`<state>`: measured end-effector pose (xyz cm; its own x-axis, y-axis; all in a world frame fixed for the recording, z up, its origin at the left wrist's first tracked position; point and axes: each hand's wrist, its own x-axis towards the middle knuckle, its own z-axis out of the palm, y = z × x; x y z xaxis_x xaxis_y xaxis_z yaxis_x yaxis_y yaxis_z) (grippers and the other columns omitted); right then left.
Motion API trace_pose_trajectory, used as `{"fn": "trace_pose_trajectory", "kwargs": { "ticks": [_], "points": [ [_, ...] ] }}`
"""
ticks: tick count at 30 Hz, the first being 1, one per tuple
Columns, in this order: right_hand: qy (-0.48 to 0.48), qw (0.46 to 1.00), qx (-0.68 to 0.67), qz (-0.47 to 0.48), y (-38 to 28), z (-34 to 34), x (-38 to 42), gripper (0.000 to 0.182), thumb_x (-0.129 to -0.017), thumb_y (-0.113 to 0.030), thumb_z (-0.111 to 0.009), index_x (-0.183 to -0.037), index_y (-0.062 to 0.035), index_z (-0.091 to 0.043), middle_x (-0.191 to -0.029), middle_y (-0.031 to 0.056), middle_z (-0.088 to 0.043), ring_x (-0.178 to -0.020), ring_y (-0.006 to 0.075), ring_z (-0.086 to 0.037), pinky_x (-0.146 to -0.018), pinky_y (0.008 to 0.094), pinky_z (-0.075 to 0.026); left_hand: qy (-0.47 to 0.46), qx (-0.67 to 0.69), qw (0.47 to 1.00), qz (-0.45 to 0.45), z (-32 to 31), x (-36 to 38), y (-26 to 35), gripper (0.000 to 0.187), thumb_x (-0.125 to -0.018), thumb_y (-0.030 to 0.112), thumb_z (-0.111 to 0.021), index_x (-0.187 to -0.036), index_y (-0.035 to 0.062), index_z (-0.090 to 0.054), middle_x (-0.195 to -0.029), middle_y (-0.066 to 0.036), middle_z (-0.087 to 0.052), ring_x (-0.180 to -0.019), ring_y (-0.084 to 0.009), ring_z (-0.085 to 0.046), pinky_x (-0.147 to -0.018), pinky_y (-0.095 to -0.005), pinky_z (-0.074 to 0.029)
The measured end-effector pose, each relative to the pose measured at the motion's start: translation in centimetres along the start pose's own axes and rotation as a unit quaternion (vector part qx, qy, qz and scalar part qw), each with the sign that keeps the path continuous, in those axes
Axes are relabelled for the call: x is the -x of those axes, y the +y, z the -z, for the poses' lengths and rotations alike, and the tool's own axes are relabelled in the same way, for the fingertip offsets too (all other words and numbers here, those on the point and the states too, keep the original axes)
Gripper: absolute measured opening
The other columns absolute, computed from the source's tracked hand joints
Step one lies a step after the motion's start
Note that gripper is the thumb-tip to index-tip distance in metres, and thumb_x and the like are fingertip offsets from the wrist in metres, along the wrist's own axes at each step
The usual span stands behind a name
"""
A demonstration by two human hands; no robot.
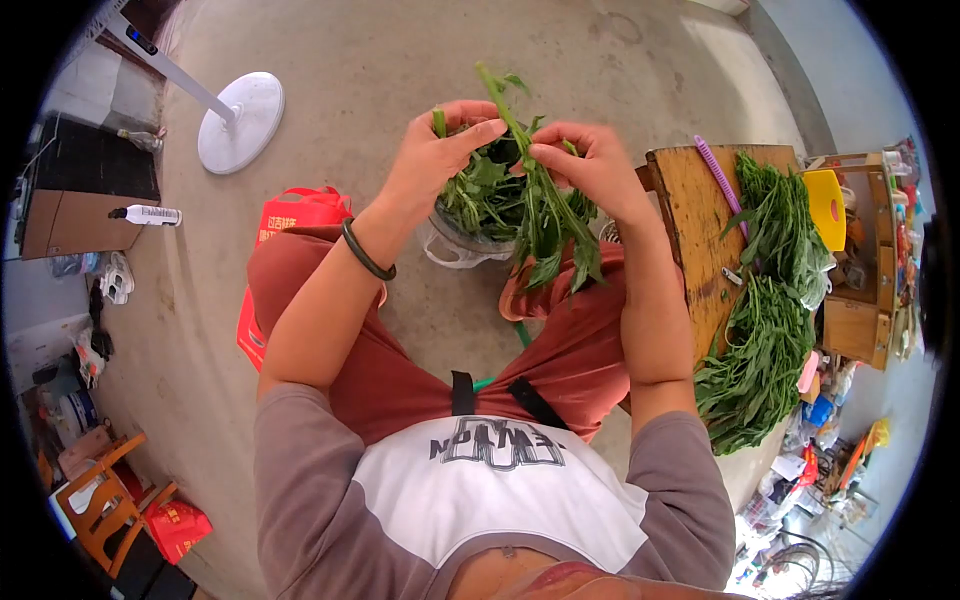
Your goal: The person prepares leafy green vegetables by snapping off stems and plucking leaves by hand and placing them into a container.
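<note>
Bright, even daylight (soft shadows only), sharp centre, fisheye-bent black-vignetted edges.

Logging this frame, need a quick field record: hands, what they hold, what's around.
left hand: pinching a short green stem piece, over the bowl
right hand: grip on a long leafy stalk
bowl: on the floor between the knees, holds picked greens
wooden table: to the right, piled with leafy greens
floor: fan base, red bag

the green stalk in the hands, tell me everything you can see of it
The stalk is a long, thin, leafy green stem. It runs tilted from its bare tip at the top down to drooping narrow leaves over the knees. Both hands pinch it at mid-stem: left hand, right hand. It hangs above a bowl of picked greens.
</note>
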<state>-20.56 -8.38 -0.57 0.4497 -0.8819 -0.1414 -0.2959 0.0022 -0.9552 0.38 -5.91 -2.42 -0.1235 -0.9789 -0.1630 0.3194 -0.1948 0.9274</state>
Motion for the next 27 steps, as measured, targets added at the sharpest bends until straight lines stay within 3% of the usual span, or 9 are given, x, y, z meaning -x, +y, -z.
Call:
{"fn": "trace_pose_trajectory", "kwargs": {
  "ticks": [6,9,12,15,18,21,27],
  "points": [
    [0.030,0.999,0.031,0.001,0.1,-0.7,-0.1,0.017,-0.086,-0.017,-0.066,-0.091,-0.0007,-0.069,-0.067,-0.0036,-0.060,-0.059,0.0046,-0.052,-0.053,0.0214,-0.041,-0.019,-0.083,0.995,-0.049,0.6,-0.4,-1.0,0.017,-0.087,0.015,-0.068,-0.100,0.0039,-0.066,-0.085,0.003,-0.063,-0.072,-0.0023,-0.055,-0.057,-0.0176,-0.039],
    [0.038,0.995,0.036,0.082,0.8,-0.7,-0.4,0.019,-0.085,-0.017,-0.066,-0.091,0.0005,-0.069,-0.069,-0.0015,-0.062,-0.064,0.0071,-0.053,-0.058,0.0240,-0.043,-0.019,-0.097,0.992,-0.079,1.0,-0.8,-1.2,0.017,-0.088,0.014,-0.067,-0.099,0.0023,-0.065,-0.089,0.002,-0.065,-0.077,-0.0046,-0.058,-0.063,-0.0198,-0.045],
    [0.025,0.991,0.087,0.096,0.9,-0.5,-0.4,0.020,-0.083,-0.017,-0.067,-0.091,0.0006,-0.070,-0.071,0.0012,-0.063,-0.069,0.0087,-0.055,-0.064,0.0255,-0.045,-0.047,-0.130,0.989,-0.060,0.7,-0.1,-0.1,0.020,-0.088,0.014,-0.066,-0.103,0.0009,-0.064,-0.093,0.000,-0.066,-0.082,-0.0073,-0.060,-0.069,-0.0227,-0.049],
    [-0.009,0.985,0.161,0.057,0.7,-0.7,-0.3,0.018,-0.088,-0.012,-0.063,-0.097,0.0015,-0.069,-0.079,-0.0024,-0.064,-0.075,0.0043,-0.053,-0.069,0.0219,-0.043,-0.054,-0.111,0.987,-0.105,1.0,-0.6,-1.2,0.021,-0.088,0.017,-0.068,-0.101,0.0005,-0.066,-0.092,-0.001,-0.067,-0.081,-0.0073,-0.060,-0.070,-0.0233,-0.049],
    [0.015,0.992,0.111,0.064,0.5,-1.0,-0.2,0.019,-0.088,-0.014,-0.063,-0.099,0.0008,-0.068,-0.078,-0.0018,-0.064,-0.073,0.0046,-0.053,-0.068,0.0222,-0.044,-0.005,-0.216,0.971,-0.098,1.5,-0.9,-0.9,0.024,-0.084,0.019,-0.071,-0.092,-0.0028,-0.069,-0.078,-0.003,-0.067,-0.074,-0.0072,-0.059,-0.068,-0.0254,-0.049],
    [-0.023,0.996,0.069,0.048,0.6,-0.1,-0.6,0.020,-0.088,-0.016,-0.064,-0.101,-0.0012,-0.068,-0.075,-0.0020,-0.064,-0.069,0.0040,-0.053,-0.062,0.0215,-0.043,0.025,-0.246,0.960,-0.128,2.1,-1.3,-0.7,0.027,-0.083,0.024,-0.073,-0.088,-0.0031,-0.070,-0.070,-0.002,-0.065,-0.068,-0.0071,-0.057,-0.063,-0.0265,-0.047],
    [-0.112,0.989,0.032,-0.090,-1.6,-0.1,0.3,0.017,-0.087,-0.018,-0.066,-0.093,-0.0022,-0.068,-0.074,-0.0006,-0.066,-0.057,0.0038,-0.047,-0.052,0.0203,-0.038,0.065,-0.363,0.920,-0.133,3.3,-1.8,0.2,0.036,-0.081,0.032,-0.073,-0.087,-0.0030,-0.070,-0.063,-0.006,-0.062,-0.059,-0.0090,-0.052,-0.057,-0.0287,-0.044]
  ]
}}
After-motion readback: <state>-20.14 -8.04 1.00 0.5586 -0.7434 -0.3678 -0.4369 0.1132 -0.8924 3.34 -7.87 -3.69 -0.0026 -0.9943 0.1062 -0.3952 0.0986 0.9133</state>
